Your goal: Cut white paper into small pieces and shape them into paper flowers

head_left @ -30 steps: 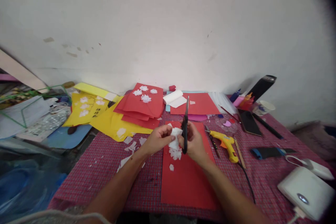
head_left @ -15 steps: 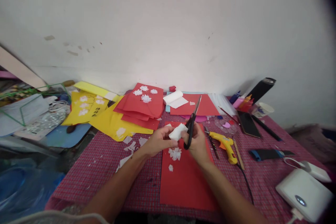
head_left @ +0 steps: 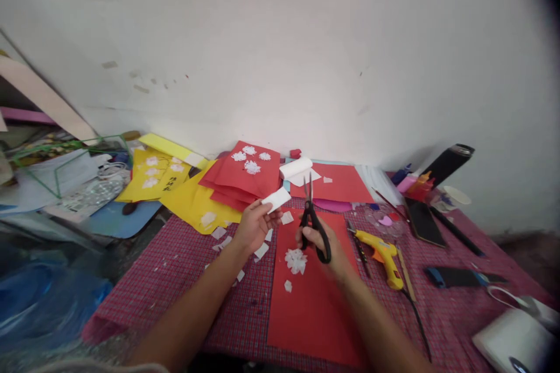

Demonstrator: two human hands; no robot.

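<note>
Left hand: the person's left hand (head_left: pixel 254 224) pinches a folded-looking white paper piece (head_left: pixel 276 200) between thumb and fingers, its far end sticking out past the fingertips.
Right hand: the right hand (head_left: pixel 321 242) grasps black-handled scissors (head_left: pixel 309 210) by the loops, blades slightly parted and pointing toward the wall (head_left: pixel 280 58).
Gap between: the paper piece and the blades stand apart, side by side, not touching.
Red sheet: a long red paper sheet (head_left: pixel 310 315) lies under the right hand, its near end close to the table's front edge; the right forearm crosses over its right edge.
White flower: a layered white paper flower (head_left: pixel 296 261) rests on that sheet near its left edge, with a small scrap (head_left: pixel 287 286) just nearer the person.
Left side room: a stretch of plaid tablecloth (head_left: pixel 144 297) runs from the left forearm to the cloth's left edge; paper cuttings (head_left: pixel 261 251) lie around the forearm.
Right side: a yellow glue gun (head_left: pixel 380 249) lies just beyond the red sheet's right edge, a wooden stick (head_left: pixel 405 274) close beside it.
Back edge: stacked red papers (head_left: pixel 245 178) and a white paper roll (head_left: pixel 298 169) lie along the wall side, beyond the hands.
</note>
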